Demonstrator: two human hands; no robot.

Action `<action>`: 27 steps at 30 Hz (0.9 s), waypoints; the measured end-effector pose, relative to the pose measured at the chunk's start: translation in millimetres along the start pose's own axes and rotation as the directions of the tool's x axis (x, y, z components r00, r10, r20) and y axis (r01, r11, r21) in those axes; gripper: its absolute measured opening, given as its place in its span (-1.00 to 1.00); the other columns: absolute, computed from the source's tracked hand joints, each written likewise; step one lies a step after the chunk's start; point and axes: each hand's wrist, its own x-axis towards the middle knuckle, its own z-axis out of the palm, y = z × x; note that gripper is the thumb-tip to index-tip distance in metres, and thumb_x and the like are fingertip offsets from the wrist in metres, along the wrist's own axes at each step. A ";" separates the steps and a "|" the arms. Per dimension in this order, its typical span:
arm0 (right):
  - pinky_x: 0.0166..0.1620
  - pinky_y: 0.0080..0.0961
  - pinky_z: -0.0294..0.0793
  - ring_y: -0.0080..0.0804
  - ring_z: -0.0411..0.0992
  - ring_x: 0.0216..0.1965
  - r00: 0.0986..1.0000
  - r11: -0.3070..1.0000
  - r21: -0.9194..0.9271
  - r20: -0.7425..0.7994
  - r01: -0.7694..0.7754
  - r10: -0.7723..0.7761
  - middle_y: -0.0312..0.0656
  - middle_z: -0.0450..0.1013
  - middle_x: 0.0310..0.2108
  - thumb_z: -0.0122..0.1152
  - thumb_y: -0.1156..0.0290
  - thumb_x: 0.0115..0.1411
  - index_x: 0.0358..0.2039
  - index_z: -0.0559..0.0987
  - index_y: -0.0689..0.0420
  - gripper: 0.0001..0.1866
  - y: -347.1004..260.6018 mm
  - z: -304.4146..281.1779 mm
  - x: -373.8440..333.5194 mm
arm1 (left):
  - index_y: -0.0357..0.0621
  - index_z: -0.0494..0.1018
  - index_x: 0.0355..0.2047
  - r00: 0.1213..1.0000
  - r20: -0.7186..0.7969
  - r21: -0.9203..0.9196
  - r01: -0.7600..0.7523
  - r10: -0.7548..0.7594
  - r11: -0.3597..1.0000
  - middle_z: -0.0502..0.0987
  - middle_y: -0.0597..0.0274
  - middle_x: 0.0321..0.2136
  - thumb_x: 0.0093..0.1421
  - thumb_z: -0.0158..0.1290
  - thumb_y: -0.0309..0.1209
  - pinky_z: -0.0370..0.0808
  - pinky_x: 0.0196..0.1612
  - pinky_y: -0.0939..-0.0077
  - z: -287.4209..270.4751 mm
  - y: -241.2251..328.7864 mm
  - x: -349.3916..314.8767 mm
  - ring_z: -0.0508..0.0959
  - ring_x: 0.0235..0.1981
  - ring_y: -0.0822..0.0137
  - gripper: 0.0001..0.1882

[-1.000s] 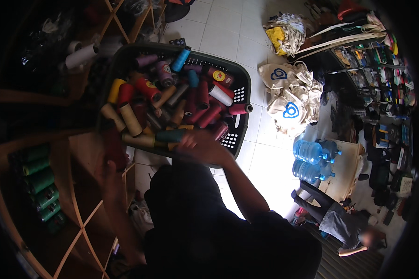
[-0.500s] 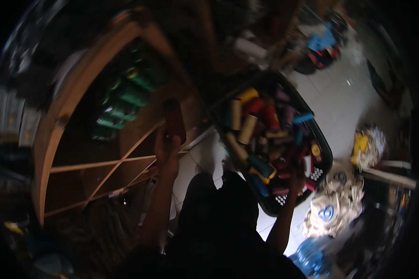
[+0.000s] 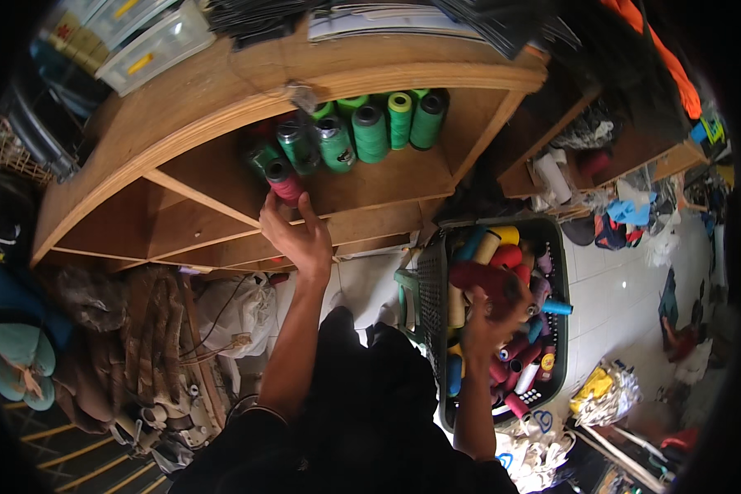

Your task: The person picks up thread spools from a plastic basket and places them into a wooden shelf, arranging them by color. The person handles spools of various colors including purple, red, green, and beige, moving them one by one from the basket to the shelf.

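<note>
My left hand [image 3: 300, 239] is closed round the lower end of a crimson thread spool [image 3: 283, 181], at the front of a wooden shelf compartment. Behind that spool, several green thread spools [image 3: 370, 136] stand in a row; some are wrapped in clear plastic. My right hand [image 3: 492, 328], smeared by motion, is above a dark plastic basket [image 3: 561, 329] and grips a maroon thread spool [image 3: 487, 284]. Spools in red, yellow, tan, purple and blue lie jumbled in the basket. A blue spool [image 3: 556, 307] sticks out over its right rim.
The wooden shelf unit [image 3: 222, 86] has more compartments to the left and clear drawers [image 3: 160, 49] on top. Folded brown cloth [image 3: 152, 321] and a white plastic bag [image 3: 243, 313] lie at left. Cloth bundles [image 3: 605, 391] lie on the tiled floor at right.
My view has turned toward the shelf. My left hand has brought the crimson spool to the compartment with the green ones. My right hand has risen from inside the basket with a maroon spool.
</note>
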 end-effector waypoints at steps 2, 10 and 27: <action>0.14 -0.38 0.39 -0.28 0.37 0.08 0.988 0.973 0.231 0.153 0.000 -0.036 -0.12 0.30 0.05 0.36 0.62 0.07 0.15 0.31 0.19 -0.37 -8.6 48.7 16.4 | -0.30 0.40 0.04 0.991 -0.064 -0.082 0.113 -0.118 0.990 0.51 -0.03 -0.18 0.17 0.21 -0.39 0.29 -0.08 0.19 7.0 -2.0 -1.7 0.47 -0.17 0.00 -0.55; 0.02 -0.29 0.52 -0.12 0.47 -0.02 0.790 0.897 0.425 0.505 0.124 -0.349 0.03 0.38 0.00 0.31 0.54 0.12 0.12 0.38 0.25 -0.46 -63.7 201.9 47.6 | -0.31 0.51 -0.03 0.980 -0.096 0.164 0.190 -0.176 0.968 0.62 0.11 -0.35 0.15 0.24 -0.39 0.39 -0.20 0.28 2.7 -6.0 0.2 0.58 -0.35 0.15 -0.60; -0.04 -0.21 0.45 0.02 0.43 -0.06 0.754 0.891 0.271 0.476 0.364 -0.453 0.13 0.39 -0.07 0.36 0.44 0.11 0.17 0.32 0.30 -0.35 -47.3 248.6 30.1 | -0.26 0.62 -0.20 0.938 -0.340 0.069 0.101 -0.072 0.992 0.53 0.21 -0.47 -0.03 0.40 -0.47 0.40 -0.60 0.50 12.6 -17.6 -5.9 0.47 -0.59 0.41 -0.65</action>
